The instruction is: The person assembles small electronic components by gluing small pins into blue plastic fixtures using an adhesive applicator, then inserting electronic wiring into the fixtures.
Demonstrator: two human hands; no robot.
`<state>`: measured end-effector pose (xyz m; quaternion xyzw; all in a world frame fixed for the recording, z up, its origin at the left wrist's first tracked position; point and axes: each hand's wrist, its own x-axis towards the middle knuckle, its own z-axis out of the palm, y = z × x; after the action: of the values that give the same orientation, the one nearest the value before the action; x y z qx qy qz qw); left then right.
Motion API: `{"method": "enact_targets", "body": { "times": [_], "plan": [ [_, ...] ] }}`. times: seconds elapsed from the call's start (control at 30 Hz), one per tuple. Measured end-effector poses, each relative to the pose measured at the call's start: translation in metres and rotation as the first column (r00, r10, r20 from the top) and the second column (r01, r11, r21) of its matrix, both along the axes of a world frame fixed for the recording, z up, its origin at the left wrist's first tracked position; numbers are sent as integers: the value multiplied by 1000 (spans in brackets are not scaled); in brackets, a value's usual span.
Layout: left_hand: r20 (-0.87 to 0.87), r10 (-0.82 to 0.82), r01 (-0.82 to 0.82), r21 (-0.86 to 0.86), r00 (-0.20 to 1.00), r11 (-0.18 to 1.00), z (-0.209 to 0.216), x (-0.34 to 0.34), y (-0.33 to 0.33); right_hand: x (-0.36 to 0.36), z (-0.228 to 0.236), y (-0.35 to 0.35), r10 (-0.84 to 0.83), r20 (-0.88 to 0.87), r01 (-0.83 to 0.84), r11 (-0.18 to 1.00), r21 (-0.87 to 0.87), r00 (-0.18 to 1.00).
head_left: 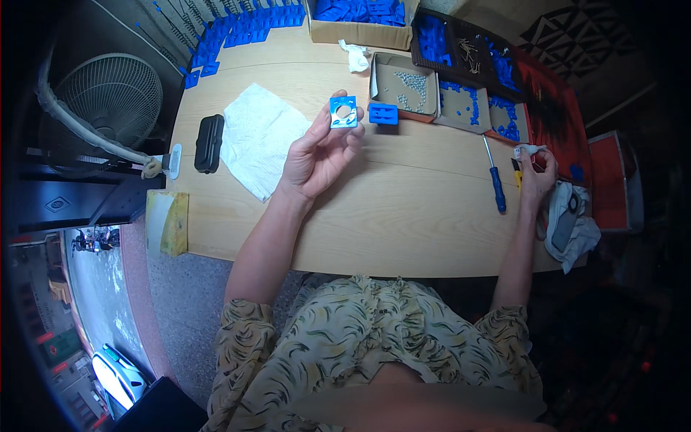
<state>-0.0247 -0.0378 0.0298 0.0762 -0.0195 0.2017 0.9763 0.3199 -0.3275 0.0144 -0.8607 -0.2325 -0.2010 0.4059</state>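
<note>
My left hand (317,158) is raised over the middle of the table, its fingers and thumb closed on a small blue square part with a round hole (343,111). Just right of it, a similar blue block (383,114) lies on the wood. At the table's right side, my right hand (538,176) pinches a small white bottle-like object (531,150); its exact kind is unclear. Beside that hand are a blue-handled screwdriver (494,183) and a yellow-and-black tool (517,173), partly hidden by the fingers.
A white cloth (255,137) and a black case (209,144) lie left. Boxes of small grey pieces (404,86) and blue parts (464,106) stand at the back right. Blue parts (252,25) line the far edge. A fan (108,108) stands left; a rag (572,223) lies right.
</note>
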Motion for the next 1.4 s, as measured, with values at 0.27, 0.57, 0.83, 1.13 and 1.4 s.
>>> {"method": "enact_targets", "body": {
  "times": [0.27,0.57,0.83,1.13,1.4],
  "plan": [
    [59,54,-50,-59,997,997,9,-2,8,-44,50,15,-10,219,-8,997,77,976],
    [20,143,-142,-41,989,989,1,-11,23,-130,98,236,785,94,-762,618,-192,613],
    [39,179,-178,-23,983,984,5,-10,30,-110,49,333,765,-157,-640,387,-664,624],
    [38,212,-212,-15,976,977,8,-13,32,-153,91,301,785,-375,-824,560,89,493],
    [-5,226,-226,40,974,973,10,-13,31,-165,108,246,911,-348,-713,395,579,222]
  ]
}}
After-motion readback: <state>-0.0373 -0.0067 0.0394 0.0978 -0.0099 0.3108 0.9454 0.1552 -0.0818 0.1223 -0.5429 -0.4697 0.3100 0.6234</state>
